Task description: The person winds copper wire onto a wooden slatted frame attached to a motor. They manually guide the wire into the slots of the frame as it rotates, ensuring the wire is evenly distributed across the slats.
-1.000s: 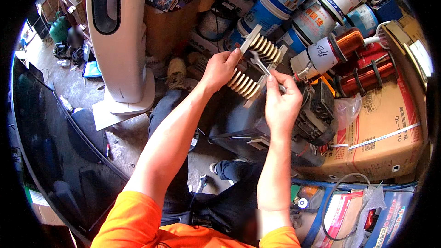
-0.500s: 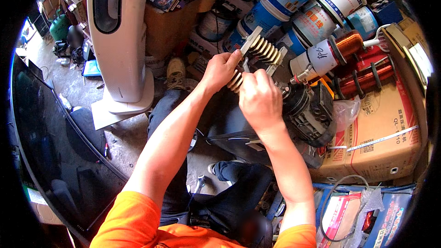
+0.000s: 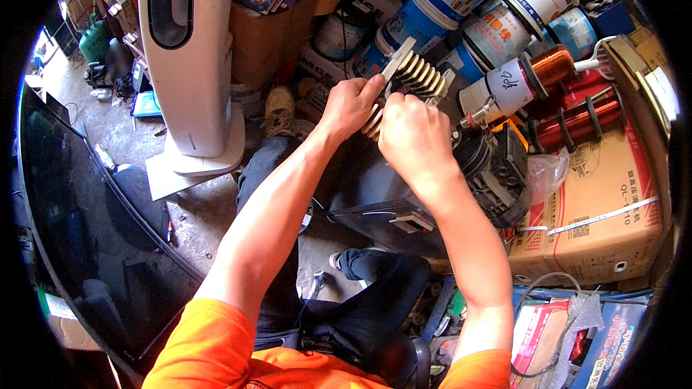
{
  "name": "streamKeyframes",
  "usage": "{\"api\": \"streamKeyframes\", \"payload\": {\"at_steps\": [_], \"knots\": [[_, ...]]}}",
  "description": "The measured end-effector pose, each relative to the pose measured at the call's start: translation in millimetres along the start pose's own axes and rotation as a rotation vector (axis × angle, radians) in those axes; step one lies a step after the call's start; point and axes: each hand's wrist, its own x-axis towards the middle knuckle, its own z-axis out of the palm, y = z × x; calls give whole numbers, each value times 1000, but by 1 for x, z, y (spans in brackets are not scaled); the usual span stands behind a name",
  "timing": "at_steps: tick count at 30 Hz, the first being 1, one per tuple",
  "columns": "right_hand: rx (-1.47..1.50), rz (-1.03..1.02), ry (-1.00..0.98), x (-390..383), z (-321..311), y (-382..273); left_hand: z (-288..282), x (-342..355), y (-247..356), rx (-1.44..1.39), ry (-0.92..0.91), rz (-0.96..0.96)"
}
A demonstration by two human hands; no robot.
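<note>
My left hand point(image 3: 353, 106) is closed on the end bar of a cream ribbed frame with dark slots point(image 3: 422, 75), held up at a tilt in front of me. My right hand point(image 3: 414, 137) is a fist against the near middle of that frame, around the steel open-ended wrench of the earlier views; the tool is now mostly hidden by my fingers, as is the lower row of ribs. Just right of the fist lies a dark, greasy motor-like machine point(image 3: 497, 176) on a black casing point(image 3: 367, 202).
Blue and white pails point(image 3: 425, 21) are piled behind. Copper coils point(image 3: 577, 119) rest on a cardboard box point(image 3: 591, 223) at right. A tall white appliance point(image 3: 187, 79) stands at left beside a dark glossy panel point(image 3: 79, 223). My knees point(image 3: 263, 173) are below the work.
My right hand, first lower right with the wrench shank visible, has moved up and left and turned knuckles-up over the frame. My left hand has shifted slightly right with the frame.
</note>
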Motion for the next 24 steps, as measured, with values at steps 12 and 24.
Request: {"api": "streamKeyframes", "payload": {"at_steps": [12,24], "knots": [[103,11,-41,10,-12,7,2,-1,-2,2,30,-6],[576,668,816,-134,-76,62,-5,-8,9,-78,-26,-145]]}}
